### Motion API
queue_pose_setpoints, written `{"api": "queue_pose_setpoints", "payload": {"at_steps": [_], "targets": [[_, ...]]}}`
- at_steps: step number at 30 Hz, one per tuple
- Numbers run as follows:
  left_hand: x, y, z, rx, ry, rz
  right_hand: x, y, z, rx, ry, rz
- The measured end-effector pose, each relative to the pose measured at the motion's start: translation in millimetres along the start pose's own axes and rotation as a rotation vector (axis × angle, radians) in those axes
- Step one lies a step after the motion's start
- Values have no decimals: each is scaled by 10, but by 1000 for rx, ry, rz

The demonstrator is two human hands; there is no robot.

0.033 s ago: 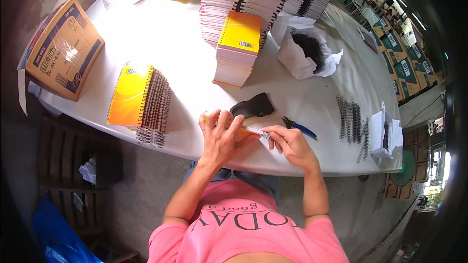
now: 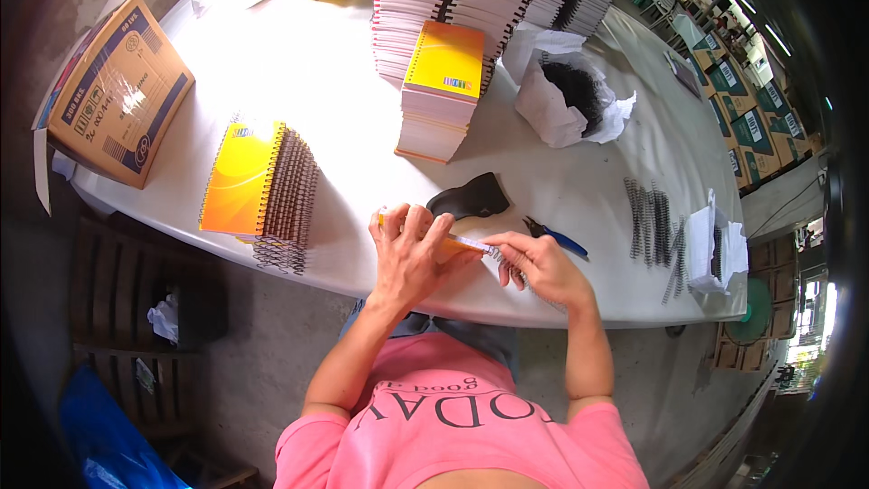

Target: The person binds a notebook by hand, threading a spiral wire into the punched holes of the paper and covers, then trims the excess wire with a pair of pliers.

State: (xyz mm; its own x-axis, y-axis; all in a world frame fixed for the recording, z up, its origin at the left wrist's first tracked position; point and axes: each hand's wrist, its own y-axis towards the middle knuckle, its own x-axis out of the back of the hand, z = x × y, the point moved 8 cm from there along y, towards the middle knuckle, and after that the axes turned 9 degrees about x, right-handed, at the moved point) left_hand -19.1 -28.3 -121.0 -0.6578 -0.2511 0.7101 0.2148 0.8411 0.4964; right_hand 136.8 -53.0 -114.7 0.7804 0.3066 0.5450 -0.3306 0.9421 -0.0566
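My left hand (image 2: 407, 254) is closed round a small orange-covered notebook (image 2: 450, 251), held on edge near the table's front and mostly hidden by the fingers. At the notebook's right end, my right hand (image 2: 546, 269) pinches a thin spiral binding coil (image 2: 495, 255). The coil's front meets the notebook's edge, and its tail runs under the right palm toward the wrist. How far the coil is threaded into the holes cannot be made out. Just beyond the hands lie a black curved object (image 2: 471, 197) and blue-handled pliers (image 2: 565, 239).
Loose coils (image 2: 647, 222) lie at right beside a white paper holder (image 2: 711, 249). Behind are a paper-wrapped coil bundle (image 2: 575, 95), a yellow-covered stack (image 2: 444, 63) and tall bound stacks (image 2: 416, 0). Spiral notebooks (image 2: 243, 181) and a cardboard box (image 2: 122, 95) stand at left.
My right hand has shifted slightly, and more of the coil now shows between its fingers and below the palm. The left hand and notebook stay in place.
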Motion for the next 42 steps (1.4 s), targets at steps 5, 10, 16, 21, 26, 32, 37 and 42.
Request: {"api": "queue_pose_setpoints", "payload": {"at_steps": [5, 10, 16, 21, 26, 32, 37, 42], "targets": [[75, -26, 35, -87, -75, 37, 75, 417, 19, 435, -604, -125], [35, -52, 38, -80, -80, 39, 69, 677, -259, 590, -648, -272], [40, -37, 59, -68, -144, 1, 171, 287, -104, 568, 751, -24], [-12, -4, 78, -77, -168, 27, 243, 218, -33, 637, 719, -92], [7, 21, 76, -70, -220, 51, 374, 321, -63, 371, 149, -169], [47, 74, 126, -68, -273, 44, 317, 436, -107, 345, 143, -209], [61, 116, 241, 0, -227, 27, 241, 552, -83, 242, -18, -230], [-86, 59, 416, 67, -424, 5, 62, 565, 235, 415, 85, -57]]}}
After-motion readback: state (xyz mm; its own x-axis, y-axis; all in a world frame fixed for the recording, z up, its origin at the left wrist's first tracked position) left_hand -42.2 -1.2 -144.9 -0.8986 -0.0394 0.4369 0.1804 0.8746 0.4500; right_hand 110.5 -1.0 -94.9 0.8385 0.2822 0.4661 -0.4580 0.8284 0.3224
